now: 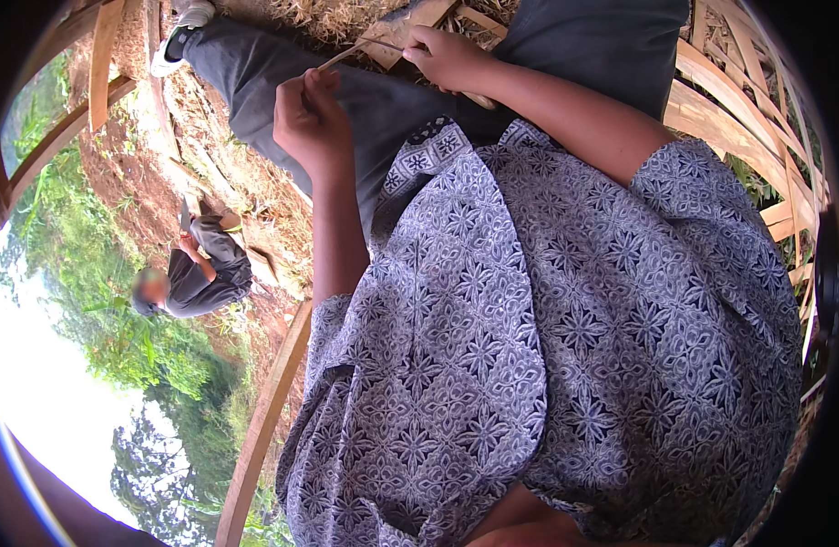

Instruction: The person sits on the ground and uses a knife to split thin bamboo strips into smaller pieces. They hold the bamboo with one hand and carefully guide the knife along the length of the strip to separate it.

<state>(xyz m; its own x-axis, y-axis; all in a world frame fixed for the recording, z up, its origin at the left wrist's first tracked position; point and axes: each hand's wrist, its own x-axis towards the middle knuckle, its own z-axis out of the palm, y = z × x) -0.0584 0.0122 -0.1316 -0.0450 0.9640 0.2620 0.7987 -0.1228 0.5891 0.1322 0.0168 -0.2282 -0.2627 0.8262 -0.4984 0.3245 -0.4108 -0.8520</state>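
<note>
My left hand [314, 118] is closed, pinching a thin pale strip [339, 57] that looks like split bamboo or wood. The strip slants up and to the right from my fingers. My right hand [445, 59] is closed around a knife, whose narrow dark blade [381, 42] points left and meets the far end of the strip. Below my right wrist the end of the knife's wooden handle [479, 100] shows. Both hands are above my dark trousers [383, 100], between my legs. The grip of the fingers on the handle is partly hidden.
Long pale slats [738, 118] lie and curve at the right. Wood shavings [319, 18] cover the ground beyond my hands. A wooden post [264, 428] slants at lower left. Farther left another person [208, 264] crouches on bare soil with a blade in hand.
</note>
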